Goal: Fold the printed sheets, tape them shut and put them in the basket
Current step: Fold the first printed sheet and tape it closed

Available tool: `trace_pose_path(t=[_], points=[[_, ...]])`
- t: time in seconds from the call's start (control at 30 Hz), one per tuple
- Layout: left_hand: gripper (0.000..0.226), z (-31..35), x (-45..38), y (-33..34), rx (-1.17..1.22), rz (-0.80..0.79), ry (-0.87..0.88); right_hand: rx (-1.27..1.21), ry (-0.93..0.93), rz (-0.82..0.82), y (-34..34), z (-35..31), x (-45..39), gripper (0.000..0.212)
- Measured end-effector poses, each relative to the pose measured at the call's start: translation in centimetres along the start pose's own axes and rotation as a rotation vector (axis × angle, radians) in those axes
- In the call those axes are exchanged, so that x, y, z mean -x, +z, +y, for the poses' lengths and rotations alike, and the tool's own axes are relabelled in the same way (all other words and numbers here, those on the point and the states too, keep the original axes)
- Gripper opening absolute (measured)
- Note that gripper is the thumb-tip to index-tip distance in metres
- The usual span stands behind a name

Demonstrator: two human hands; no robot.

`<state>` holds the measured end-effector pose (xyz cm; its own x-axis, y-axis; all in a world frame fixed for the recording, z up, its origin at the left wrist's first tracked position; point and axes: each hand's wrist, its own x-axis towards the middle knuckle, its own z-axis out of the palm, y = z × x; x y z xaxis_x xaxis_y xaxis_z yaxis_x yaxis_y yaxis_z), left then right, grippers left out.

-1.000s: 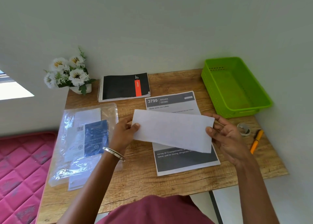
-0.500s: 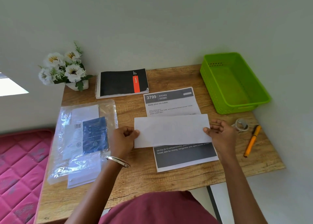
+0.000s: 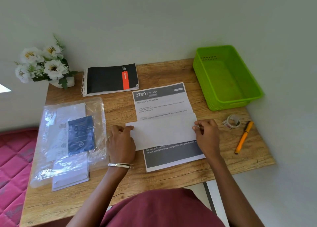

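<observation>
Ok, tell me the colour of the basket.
Bright green. The basket shows best, and only, in the head view, at the table's far right corner.

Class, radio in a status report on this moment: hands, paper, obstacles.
Left hand and right hand pinch the ends of the folded white sheet. It lies on the printed sheet. Green plastic basket unobstructed.

Printed sheet (image 3: 161,105) — middle hidden under folded sheet (image 3: 163,132) (small print unreadable)
</observation>
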<state>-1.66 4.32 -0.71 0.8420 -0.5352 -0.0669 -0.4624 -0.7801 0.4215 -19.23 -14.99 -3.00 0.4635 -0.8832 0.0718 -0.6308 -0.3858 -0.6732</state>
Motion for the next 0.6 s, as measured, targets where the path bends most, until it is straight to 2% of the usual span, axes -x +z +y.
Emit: trace_pose_path(t=[0.1, 0.17, 0.3, 0.47, 0.6], points=[[0.039, 1.9, 0.0, 0.1, -0.022, 0.007, 0.009, -0.048, -0.009, 0.006, -1.2, 0.3, -0.2, 0.017], [0.036, 3.4, -0.1, 0.3, 0.020, 0.000, 0.051, -0.036, -0.014, 0.086, -2.7, 0.8, -0.5, 0.014], [0.030, 6.3, -0.2, 1.2, 0.143, -0.046, 0.161, 0.180, 0.021, 0.257, -7.0, 3.1, -1.5, 0.015], [0.026, 9.8, 0.4, 2.7, 0.179, -0.116, 0.271, 0.515, 0.086, 0.027, -10.3, 6.3, -2.1, 0.033], [0.023, 12.2, 0.9, 3.5, 0.233, -0.187, 0.326, 0.473, 0.013, 0.045, -10.3, 7.0, -2.3, 0.022]])
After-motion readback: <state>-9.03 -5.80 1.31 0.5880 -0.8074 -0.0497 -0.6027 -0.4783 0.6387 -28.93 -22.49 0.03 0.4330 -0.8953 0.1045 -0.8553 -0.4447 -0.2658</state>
